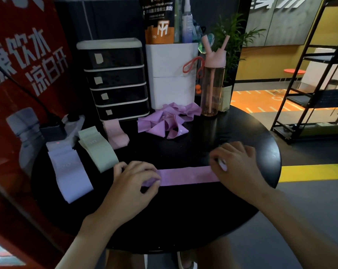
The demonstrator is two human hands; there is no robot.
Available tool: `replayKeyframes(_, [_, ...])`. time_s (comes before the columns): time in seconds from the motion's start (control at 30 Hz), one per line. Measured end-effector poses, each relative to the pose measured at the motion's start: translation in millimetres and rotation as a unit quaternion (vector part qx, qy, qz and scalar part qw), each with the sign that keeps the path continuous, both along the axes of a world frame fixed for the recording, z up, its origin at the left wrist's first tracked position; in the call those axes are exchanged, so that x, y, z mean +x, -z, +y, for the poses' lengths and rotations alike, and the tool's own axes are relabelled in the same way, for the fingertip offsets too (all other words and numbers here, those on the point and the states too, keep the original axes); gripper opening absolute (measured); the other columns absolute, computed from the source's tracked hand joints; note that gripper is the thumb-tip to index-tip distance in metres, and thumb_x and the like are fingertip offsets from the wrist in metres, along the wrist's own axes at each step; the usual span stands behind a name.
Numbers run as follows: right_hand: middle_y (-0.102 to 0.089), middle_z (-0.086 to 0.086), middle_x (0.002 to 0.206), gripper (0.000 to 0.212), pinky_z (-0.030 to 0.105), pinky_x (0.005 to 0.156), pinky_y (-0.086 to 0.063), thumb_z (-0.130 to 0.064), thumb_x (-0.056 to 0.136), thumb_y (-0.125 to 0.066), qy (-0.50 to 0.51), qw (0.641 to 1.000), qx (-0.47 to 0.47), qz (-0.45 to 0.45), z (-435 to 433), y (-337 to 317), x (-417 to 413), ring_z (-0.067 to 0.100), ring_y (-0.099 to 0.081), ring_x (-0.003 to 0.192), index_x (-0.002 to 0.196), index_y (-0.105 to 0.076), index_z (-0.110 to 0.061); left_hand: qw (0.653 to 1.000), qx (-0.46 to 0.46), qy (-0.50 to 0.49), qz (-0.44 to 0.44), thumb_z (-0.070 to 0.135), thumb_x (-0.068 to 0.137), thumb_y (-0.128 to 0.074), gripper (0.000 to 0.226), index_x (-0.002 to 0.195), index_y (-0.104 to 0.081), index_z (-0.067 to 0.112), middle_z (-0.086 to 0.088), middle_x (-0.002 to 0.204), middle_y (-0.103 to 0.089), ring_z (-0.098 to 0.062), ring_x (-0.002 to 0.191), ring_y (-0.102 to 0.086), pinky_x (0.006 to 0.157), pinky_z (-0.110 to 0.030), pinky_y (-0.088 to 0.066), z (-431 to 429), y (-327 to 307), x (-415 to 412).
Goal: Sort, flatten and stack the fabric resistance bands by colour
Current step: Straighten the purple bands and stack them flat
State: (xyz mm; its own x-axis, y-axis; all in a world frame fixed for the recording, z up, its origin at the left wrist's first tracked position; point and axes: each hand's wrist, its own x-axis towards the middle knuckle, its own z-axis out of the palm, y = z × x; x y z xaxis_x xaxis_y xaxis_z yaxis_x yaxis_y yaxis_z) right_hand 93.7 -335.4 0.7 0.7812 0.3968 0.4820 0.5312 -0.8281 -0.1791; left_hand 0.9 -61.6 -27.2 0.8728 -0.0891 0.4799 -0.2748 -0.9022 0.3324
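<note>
Left hand [134,178] pinches purple band [185,175] end, fingers curled; right hand [236,162] grips opposite end likewise; advise even pull, edges aligned, flat on table [183,212]

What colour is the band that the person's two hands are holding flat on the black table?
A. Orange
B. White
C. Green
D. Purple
D: the purple band lies stretched flat between the left hand and the right hand, one at each end, while the green stack lies apart, further left.
</note>
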Motion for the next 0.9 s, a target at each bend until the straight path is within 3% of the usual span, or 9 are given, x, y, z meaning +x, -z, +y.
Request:
replayKeyframes(0.07, [-0.059,-0.015,0.105,0.017,0.031,0.088,-0.023,-0.039,0.094,-0.053,-0.03,0.999,0.016,0.025,22,-4,9,0.012,-0.047,0.105,0.105,-0.063,-0.032,1.0,-0.001,-0.004,-0.013,0.05,0.089,-0.044,0.028,0.086,-0.069,0.037,0.026,0.102,-0.061,0.005,0.103,-0.049,0.092,-0.029,-0.019,-5,-8,7])
replayKeyframes(0.17, [-0.06,-0.011,0.107,0.022,0.034,0.088,-0.03,-0.042,0.094,-0.051,-0.017,0.998,0.016,0.056,44,4,21,0.016,-0.051,0.105,0.109,-0.062,-0.029,0.998,0.048,-0.007,-0.027,0.043,0.09,-0.048,0.022,0.086,-0.068,0.033,0.021,0.096,-0.064,-0.003,0.094,-0.054,0.086,-0.029,-0.024,-13,-32,27])
replayKeyframes(0.27, [-0.056,-0.007,0.108,0.024,0.036,0.093,-0.033,-0.042,0.095,-0.05,-0.008,0.996,-0.007,0.091,48,18,27,0.018,-0.05,0.106,0.112,-0.06,-0.029,0.999,0.029,-0.018,-0.001,0.033,0.093,-0.061,0.01,0.093,-0.07,0.027,0.014,0.097,-0.067,-0.01,0.094,-0.058,0.09,-0.034,-0.032,-19,-55,61])
replayKeyframes(0.4, [-0.053,-0.006,0.107,0.024,0.039,0.095,-0.036,-0.042,0.094,-0.047,-0.005,0.997,-0.011,0.077,49,25,29,0.02,-0.049,0.105,0.111,-0.058,-0.029,0.996,0.025,-0.052,0.064,0.039,0.09,-0.066,0.02,0.098,-0.07,0.021,0.007,0.098,-0.071,-0.017,0.093,-0.064,0.09,-0.038,-0.046,-29,-55,121])
replayKeyframes(0.5, [-0.053,-0.005,0.109,0.025,0.038,0.095,-0.035,-0.041,0.095,-0.046,-0.01,0.997,-0.012,0.073,49,27,30,0.02,-0.049,0.105,0.113,-0.057,-0.028,0.993,0.033,-0.076,0.082,0.038,0.086,-0.069,0.023,0.083,-0.07,0.016,0.001,0.083,-0.069,-0.022,0.084,-0.065,0.074,-0.037,-0.052,-36,-47,154])
replayKeyframes(0.6, [-0.053,-0.005,0.111,0.025,0.036,0.093,-0.035,-0.04,0.095,-0.045,-0.01,0.998,-0.013,0.067,49,27,30,0.02,-0.048,0.106,0.114,-0.056,-0.027,0.99,0.056,-0.108,0.076,0.03,0.086,-0.07,0.043,0.052,-0.047,0.018,0.001,0.058,-0.046,-0.026,0.068,-0.054,0.056,-0.031,-0.035,-41,-41,173])
replayKeyframes(0.67, [-0.052,-0.005,0.11,0.025,0.035,0.092,-0.034,-0.04,0.095,-0.044,-0.013,0.998,-0.009,0.063,49,27,30,0.02,-0.048,0.106,0.114,-0.055,-0.027,0.988,0.063,-0.119,0.075,0.024,0.086,-0.069,0.048,0.048,-0.04,0.018,-0.002,0.058,-0.044,-0.027,0.069,-0.052,0.058,-0.03,-0.032,-42,-37,179])
replayKeyframes(0.8, [-0.053,-0.004,0.109,0.025,0.035,0.088,-0.034,-0.039,0.094,-0.045,-0.012,0.998,-0.008,0.062,49,27,31,0.021,-0.049,0.104,0.112,-0.055,-0.027,0.992,0.037,-0.11,0.059,0.017,0.086,-0.065,0.024,0.063,-0.063,0.012,-0.004,0.069,-0.066,-0.026,0.074,-0.064,0.06,-0.034,-0.044,-40,-33,182])
replayKeyframes(0.9, [-0.053,-0.004,0.108,0.025,0.035,0.087,-0.033,-0.039,0.093,-0.046,-0.01,0.998,-0.009,0.064,50,26,31,0.022,-0.049,0.104,0.113,-0.056,-0.027,0.995,0.007,-0.088,0.038,0.018,0.089,-0.06,0.012,0.077,-0.062,0.019,-0.003,0.085,-0.074,-0.026,0.082,-0.066,0.079,-0.04,-0.051,-41,-41,174])
